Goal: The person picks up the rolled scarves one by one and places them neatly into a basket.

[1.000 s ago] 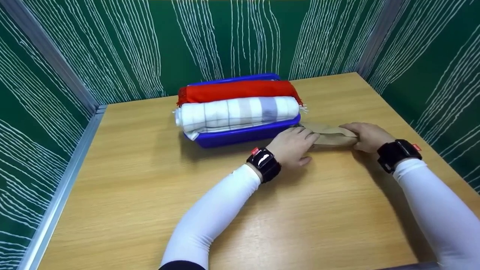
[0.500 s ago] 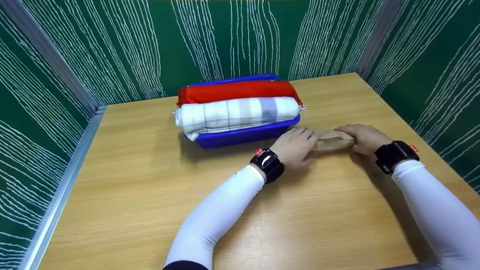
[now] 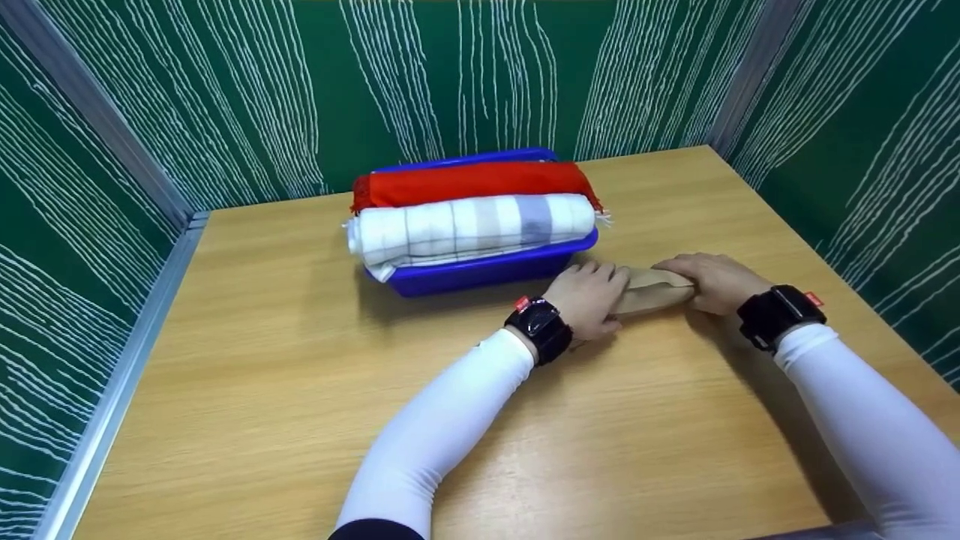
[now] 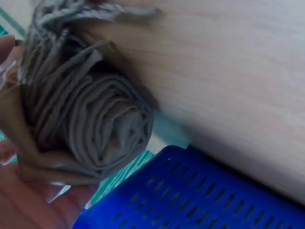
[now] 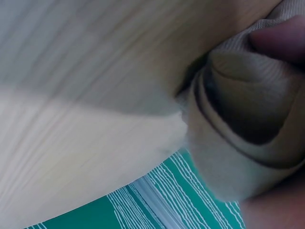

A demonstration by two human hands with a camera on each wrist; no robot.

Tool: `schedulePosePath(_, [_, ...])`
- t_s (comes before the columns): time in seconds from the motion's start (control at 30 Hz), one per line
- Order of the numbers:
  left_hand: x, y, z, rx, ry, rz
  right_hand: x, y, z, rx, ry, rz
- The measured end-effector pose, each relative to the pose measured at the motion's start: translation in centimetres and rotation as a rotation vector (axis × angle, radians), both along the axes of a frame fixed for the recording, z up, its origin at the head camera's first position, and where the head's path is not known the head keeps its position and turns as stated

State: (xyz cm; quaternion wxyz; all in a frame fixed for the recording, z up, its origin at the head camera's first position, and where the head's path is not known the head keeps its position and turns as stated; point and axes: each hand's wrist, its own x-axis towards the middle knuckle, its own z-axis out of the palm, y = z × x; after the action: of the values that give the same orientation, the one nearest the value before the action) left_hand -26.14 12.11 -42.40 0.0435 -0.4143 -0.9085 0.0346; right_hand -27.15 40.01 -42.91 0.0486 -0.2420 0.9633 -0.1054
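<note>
fingers [image 3: 611,276] of both hands grip beige roll [image 3: 651,291] | long axis left-right

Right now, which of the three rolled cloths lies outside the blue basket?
The tan roll, on the table gripped by both hands; the red and white striped rolls lie in the basket.

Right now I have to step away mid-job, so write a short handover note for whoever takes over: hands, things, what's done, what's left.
Left hand grips one end of the beige rolled cloth; right hand grips the other end.
The roll lies on the wooden table, just right of the blue basket, close to its corner.
Done: the red rolled cloth and the white striped rolled cloth already lie side by side in the basket; the beige cloth is rolled tight.
Left: probably to lift the beige roll into the basket, which looks nearly full.
</note>
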Motion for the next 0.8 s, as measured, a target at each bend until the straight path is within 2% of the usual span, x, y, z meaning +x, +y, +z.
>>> schedulePosePath(0.2, [-0.2,0.1,-0.7,-0.03,-0.014,0.037,0.0,-0.3,-0.1,-0.005,0.007,0.013])
schedulePosePath(0.47, [-0.6,0.1,-1.2,-0.015,-0.059,0.065,0.1,-0.6,0.1,-0.004,0.005,0.001])
schedulePosePath(0.8, [-1.1,0.2,-1.4,-0.013,-0.087,0.06,0.1,-0.9,0.1,-0.004,-0.009,-0.018])
